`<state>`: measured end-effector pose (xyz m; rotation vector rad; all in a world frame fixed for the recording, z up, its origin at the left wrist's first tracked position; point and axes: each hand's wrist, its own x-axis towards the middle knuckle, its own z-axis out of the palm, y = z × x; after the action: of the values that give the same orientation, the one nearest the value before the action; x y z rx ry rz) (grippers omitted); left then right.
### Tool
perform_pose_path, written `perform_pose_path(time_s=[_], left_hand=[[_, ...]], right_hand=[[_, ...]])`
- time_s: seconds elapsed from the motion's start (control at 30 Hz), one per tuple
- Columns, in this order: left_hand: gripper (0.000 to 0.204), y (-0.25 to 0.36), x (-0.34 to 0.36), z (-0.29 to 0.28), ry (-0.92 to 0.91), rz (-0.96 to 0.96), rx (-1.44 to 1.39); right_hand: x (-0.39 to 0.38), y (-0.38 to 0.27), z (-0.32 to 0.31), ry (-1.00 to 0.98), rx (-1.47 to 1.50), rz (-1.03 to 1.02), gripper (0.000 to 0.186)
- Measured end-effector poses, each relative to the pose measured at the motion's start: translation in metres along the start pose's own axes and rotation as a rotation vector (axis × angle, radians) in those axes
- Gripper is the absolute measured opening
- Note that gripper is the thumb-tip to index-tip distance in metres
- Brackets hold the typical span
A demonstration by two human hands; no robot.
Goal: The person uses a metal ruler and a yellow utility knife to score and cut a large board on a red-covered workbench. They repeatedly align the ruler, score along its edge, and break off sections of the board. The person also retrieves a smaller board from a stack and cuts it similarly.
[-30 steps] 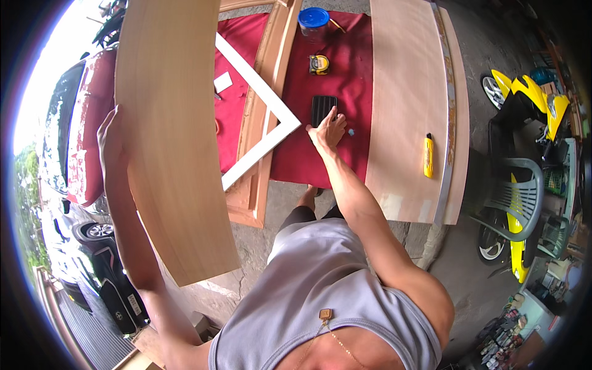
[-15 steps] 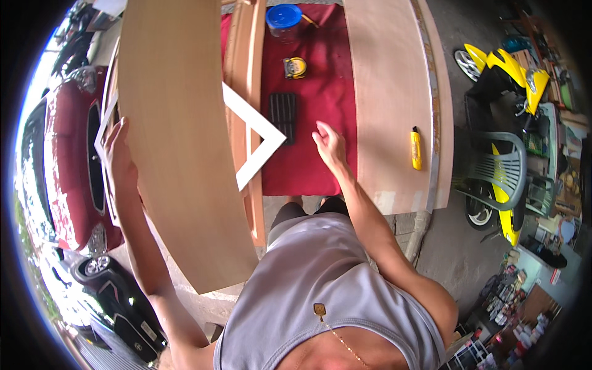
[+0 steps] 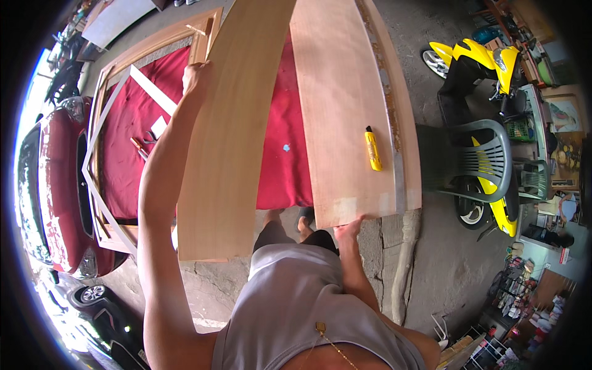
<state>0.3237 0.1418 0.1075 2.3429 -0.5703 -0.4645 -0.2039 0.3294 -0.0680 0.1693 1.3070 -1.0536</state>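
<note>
My left hand (image 3: 192, 77) grips the left edge of a long pale plywood board (image 3: 222, 160) near its far end; the board lies or hovers over the red cloth (image 3: 287, 172), I cannot tell which. My right hand (image 3: 348, 229) has hold of the near edge of the pinker plywood panel (image 3: 339, 92), on which a yellow tool (image 3: 373, 148) lies by a long metal straightedge (image 3: 398, 172). Left of the board are white frame strips (image 3: 154, 89), a small white piece (image 3: 159, 125) and red-handled tools (image 3: 140, 148) on the cloth, inside a wooden frame (image 3: 206, 28).
A red car (image 3: 58, 185) and black car (image 3: 105, 320) stand at the left. At the right are a yellow scooter (image 3: 505, 71), grey-green plastic chairs (image 3: 487, 160) and cluttered shelves (image 3: 524, 290). Cracked concrete floor (image 3: 425, 277) surrounds the work surface.
The long board has moved rightward, hiding the tape measure, black case and blue-lidded tub. My left hand has moved up and right; my right hand has come down to the other panel's edge.
</note>
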Motion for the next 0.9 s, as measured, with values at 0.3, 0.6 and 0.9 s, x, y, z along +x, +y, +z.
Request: perform_pose_path(time_s=[0.3,0.6,0.9], left_hand=[[0.037,0.001,-0.029,0.042,0.198,0.003,0.045],[0.029,-0.026,-0.071,0.095,0.211,-0.193,0.009],[0.033,-0.038,-0.074,0.161,0.126,-0.227,-0.138]], right_hand=[[-0.002,-0.008,-0.017,-0.238,-0.049,0.072,0.07],[-0.017,-0.014,-0.012,-0.102,0.085,0.07,0.07],[-0.017,-0.013,-0.014,-0.151,0.045,0.03,0.071]])
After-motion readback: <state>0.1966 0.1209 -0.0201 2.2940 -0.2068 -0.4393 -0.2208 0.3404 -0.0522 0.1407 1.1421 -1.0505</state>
